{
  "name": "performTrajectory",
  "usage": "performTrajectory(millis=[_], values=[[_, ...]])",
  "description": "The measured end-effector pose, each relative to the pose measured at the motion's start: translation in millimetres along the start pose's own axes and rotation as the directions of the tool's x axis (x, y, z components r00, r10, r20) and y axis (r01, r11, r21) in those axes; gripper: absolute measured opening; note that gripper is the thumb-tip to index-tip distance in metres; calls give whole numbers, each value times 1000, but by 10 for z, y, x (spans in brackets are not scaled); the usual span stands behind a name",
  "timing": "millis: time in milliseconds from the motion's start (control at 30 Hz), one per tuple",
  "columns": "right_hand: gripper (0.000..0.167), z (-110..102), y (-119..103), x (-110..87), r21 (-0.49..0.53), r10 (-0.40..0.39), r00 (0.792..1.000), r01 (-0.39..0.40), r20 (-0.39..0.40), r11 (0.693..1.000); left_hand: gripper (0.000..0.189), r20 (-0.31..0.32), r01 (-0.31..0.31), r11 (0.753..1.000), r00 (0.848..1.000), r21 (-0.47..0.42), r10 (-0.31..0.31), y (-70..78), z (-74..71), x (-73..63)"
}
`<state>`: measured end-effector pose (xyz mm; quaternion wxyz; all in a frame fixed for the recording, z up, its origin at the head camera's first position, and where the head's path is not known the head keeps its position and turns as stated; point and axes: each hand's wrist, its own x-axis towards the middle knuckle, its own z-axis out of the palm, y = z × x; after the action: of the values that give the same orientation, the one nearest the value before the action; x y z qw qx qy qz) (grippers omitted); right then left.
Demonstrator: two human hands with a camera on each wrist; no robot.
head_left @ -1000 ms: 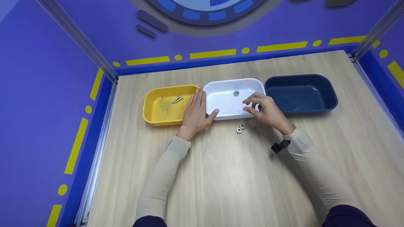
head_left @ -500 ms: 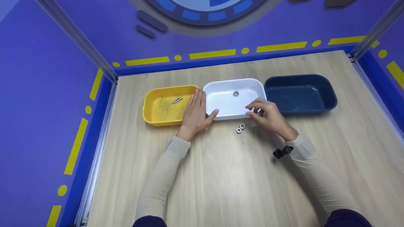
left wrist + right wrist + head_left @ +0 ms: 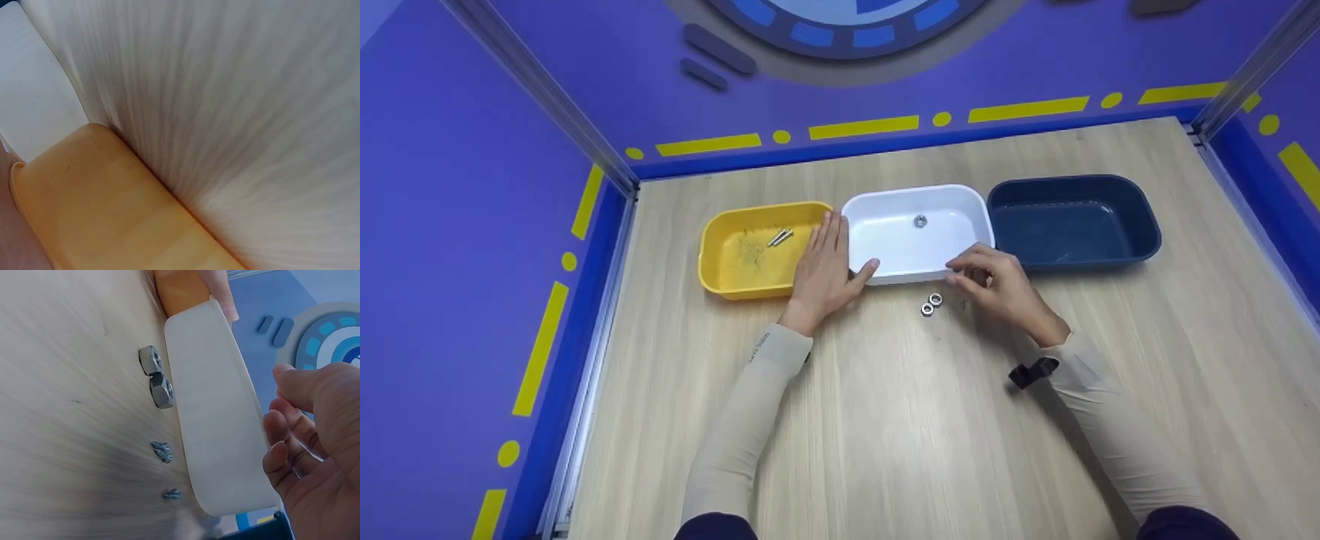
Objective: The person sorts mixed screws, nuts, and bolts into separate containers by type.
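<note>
My left hand lies with straight fingers across the adjoining rims of the yellow bin and the white bin. Over the white bin's front right corner hovers my right hand, its fingers loosely bent. The right wrist view shows a gap between its thumb and fingers, with nothing held. One nut lies inside the white bin. Two more nuts touch each other on the table before it. Beside them are small screws, partly shadowed by my right hand. Two longer screws lie in the yellow bin.
A dark blue bin stands against the white bin's right side. All of the bins sit on a wooden table, enclosed by blue panels at the back and both sides.
My right hand has drawn back from over the white bin toward its front right rim, and its thumb and fingers have come closer together. The left hand stays where it was.
</note>
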<state>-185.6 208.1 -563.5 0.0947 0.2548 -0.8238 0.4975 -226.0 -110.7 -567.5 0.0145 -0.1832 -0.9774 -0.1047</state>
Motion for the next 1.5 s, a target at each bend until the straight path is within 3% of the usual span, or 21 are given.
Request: performTrajectory(millis=[400, 700, 867, 1500], values=[[18, 93, 70, -174, 10, 25, 1000, -25, 13, 1000, 104, 15, 12, 1000, 1000, 0, -12, 6, -27, -7], [21, 172, 109, -285, -39, 109, 994, -108, 26, 993, 103, 20, 8, 1000, 1000, -6, -8, 7, -30, -6], [24, 218, 116, -303, -82, 159, 986, -155, 52, 985, 103, 18, 11, 1000, 1000, -15, -11, 6, -26, -7], [28, 366, 122, -281, -159, 192, 976, -175, 100, 972, 104, 21, 9, 1000, 1000, -8, -9, 11, -9, -8]])
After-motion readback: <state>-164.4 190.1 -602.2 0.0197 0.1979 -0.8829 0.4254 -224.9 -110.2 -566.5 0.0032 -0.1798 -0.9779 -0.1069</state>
